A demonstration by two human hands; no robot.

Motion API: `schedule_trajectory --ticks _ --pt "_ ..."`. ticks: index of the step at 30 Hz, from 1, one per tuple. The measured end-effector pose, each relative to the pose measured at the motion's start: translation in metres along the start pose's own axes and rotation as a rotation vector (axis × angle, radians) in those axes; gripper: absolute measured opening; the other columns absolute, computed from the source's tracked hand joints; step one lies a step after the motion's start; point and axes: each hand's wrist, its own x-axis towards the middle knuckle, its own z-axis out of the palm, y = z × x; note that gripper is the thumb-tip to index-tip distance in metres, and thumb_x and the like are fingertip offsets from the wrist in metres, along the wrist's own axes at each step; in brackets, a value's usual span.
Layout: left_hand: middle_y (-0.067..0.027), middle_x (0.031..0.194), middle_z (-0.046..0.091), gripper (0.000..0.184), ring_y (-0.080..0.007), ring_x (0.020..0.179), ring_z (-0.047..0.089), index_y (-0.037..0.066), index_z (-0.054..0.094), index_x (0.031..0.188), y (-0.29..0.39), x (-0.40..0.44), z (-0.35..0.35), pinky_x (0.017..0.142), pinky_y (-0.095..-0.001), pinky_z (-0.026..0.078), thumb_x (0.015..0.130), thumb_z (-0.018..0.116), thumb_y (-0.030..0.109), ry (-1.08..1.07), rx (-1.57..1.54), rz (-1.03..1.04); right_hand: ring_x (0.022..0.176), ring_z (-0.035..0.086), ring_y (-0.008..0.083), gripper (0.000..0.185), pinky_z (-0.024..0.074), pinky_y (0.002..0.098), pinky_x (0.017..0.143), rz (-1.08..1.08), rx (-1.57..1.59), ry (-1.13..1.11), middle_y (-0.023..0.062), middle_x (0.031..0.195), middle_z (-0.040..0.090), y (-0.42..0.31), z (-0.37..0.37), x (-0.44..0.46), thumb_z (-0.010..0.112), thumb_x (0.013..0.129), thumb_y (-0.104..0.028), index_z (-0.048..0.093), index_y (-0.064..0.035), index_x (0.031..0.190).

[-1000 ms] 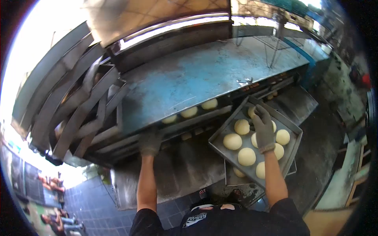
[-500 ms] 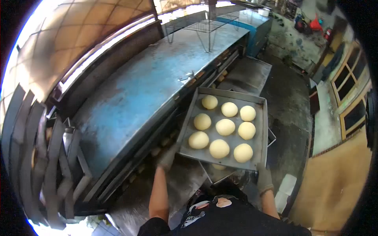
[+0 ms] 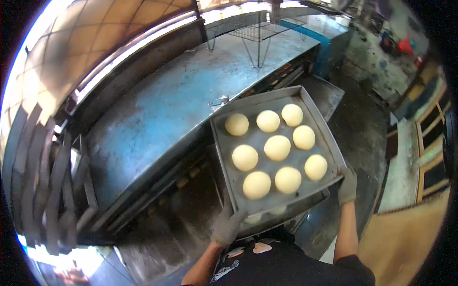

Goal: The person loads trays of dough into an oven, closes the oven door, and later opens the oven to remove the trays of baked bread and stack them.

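A square metal baking tray (image 3: 296,157) is held in front of my body between my two gloved hands. Several round, pale yellow dough balls (image 3: 277,148) sit spaced apart on it. My left hand (image 3: 226,228) is closed on the near left corner. The right side near the front corner is gripped by my right hand (image 3: 348,187); the fingers of both hands are partly hidden by the tray. Beneath its near edge a second tray (image 3: 312,200) shows in part, with pale dough (image 3: 278,209) in it.
On my left runs a long metal oven (image 3: 162,105) with a bluish top and a latch (image 3: 218,101) at its edge. A wire rack (image 3: 257,33) stands on the far end. Dark metal strips (image 3: 43,181) stand at far left. A wooden-framed window (image 3: 431,143) is at right.
The held tray has turned counterclockwise and come closer to the camera. Both hands have moved with it, my right hand upward and to the right. The view has shifted slightly.
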Motion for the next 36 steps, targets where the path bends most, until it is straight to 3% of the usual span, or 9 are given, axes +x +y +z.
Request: schedule_trajectory --ticks 5,10,11,16,18,20,30,34,36 --pt "-0.0275 0.139 0.077 0.095 -0.0407 0.125 0.073 0.008 0.031 0.184 0.003 0.118 0.073 0.113 -0.0419 0.055 0.103 0.072 0.039 0.332 -0.212 0.318 0.107 0.075 0.0193 0.051 0.0590 0.0343 0.098 0.094 -0.010 -0.256 0.0092 0.117 0.081 0.015 0.079 0.212 0.061 0.105 -0.020 0.076 0.0067 0.145" --pt "-0.0107 0.142 0.072 0.079 -0.0185 0.120 0.069 0.002 0.035 0.180 0.004 0.219 0.070 0.107 -0.0372 0.058 0.111 0.068 0.022 0.402 -0.365 0.334 0.103 0.073 0.0196 0.050 0.0562 0.0341 0.096 -0.089 0.069 -0.517 0.0086 0.116 0.081 0.054 0.198 0.360 0.066 0.106 -0.023 0.077 0.0064 0.145" --pt "-0.0153 0.122 0.078 0.059 -0.0234 0.113 0.071 -0.005 0.065 0.150 0.036 0.219 0.077 0.103 -0.0411 0.057 0.107 0.074 0.035 0.543 -0.477 0.277 0.126 0.070 0.0265 0.051 0.0486 0.0363 0.118 0.028 0.090 -0.538 0.0155 0.135 0.080 0.045 0.221 0.369 0.065 0.109 -0.026 0.075 0.0103 0.144" --pt "-0.0175 0.133 0.075 0.062 -0.0245 0.120 0.070 -0.005 0.061 0.156 0.075 0.230 0.050 0.105 -0.0396 0.057 0.109 0.072 0.034 0.624 -0.319 0.028 0.138 0.067 0.0284 0.051 0.0433 0.0384 0.125 0.099 -0.059 -0.571 0.0164 0.155 0.073 0.109 0.307 0.456 0.062 0.112 -0.020 0.068 0.0044 0.156" --pt "-0.0188 0.144 0.072 0.065 -0.0254 0.127 0.070 -0.006 0.057 0.161 0.081 0.216 0.059 0.109 -0.0388 0.056 0.110 0.070 0.032 0.610 -0.326 -0.035 0.147 0.066 0.0328 0.044 0.0493 0.0448 0.122 -0.854 -1.630 -0.633 0.0157 0.158 0.071 0.143 0.347 0.494 0.062 0.114 -0.018 0.070 0.0014 0.153" --pt "-0.0225 0.162 0.063 0.088 -0.0352 0.147 0.062 -0.005 0.032 0.179 0.098 0.174 0.094 0.128 -0.0470 0.045 0.110 0.071 0.032 0.815 -0.178 0.341 0.153 0.063 0.0329 0.039 0.0577 0.0503 0.113 -0.950 -1.250 -0.647 0.0152 0.161 0.070 0.173 0.383 0.526 0.059 0.115 -0.015 0.071 -0.0015 0.150" --pt "-0.0262 0.171 0.053 0.107 -0.0371 0.153 0.057 0.000 0.018 0.184 0.041 -0.002 0.335 0.130 -0.0497 0.046 0.102 0.081 0.026 1.350 -0.181 0.073 0.115 0.079 0.0397 0.029 0.0621 0.0517 0.097 -1.185 -1.067 -0.663 0.0229 0.115 0.082 0.156 0.466 0.527 0.076 0.096 -0.023 0.083 -0.0042 0.117" --pt "-0.0245 0.174 0.051 0.101 -0.0366 0.157 0.053 -0.002 0.023 0.181 0.005 -0.009 0.421 0.132 -0.0502 0.042 0.102 0.083 0.014 1.268 -0.756 -0.291 0.136 0.065 0.0357 0.050 0.0515 0.0462 0.113 -0.414 -0.099 -0.754 0.0229 0.142 0.068 0.097 0.398 0.452 0.072 0.108 -0.032 0.063 -0.0003 0.145" --pt "-0.0198 0.173 0.056 0.076 -0.0342 0.153 0.060 0.003 0.040 0.175 -0.031 0.000 0.460 0.130 -0.0503 0.046 0.109 0.076 0.017 0.658 0.144 -0.263 0.151 0.056 0.0368 0.065 0.0446 0.0449 0.125 -0.287 0.137 -0.822 0.0253 0.160 0.059 0.053 0.327 0.394 0.069 0.113 -0.036 0.051 0.0026 0.162"
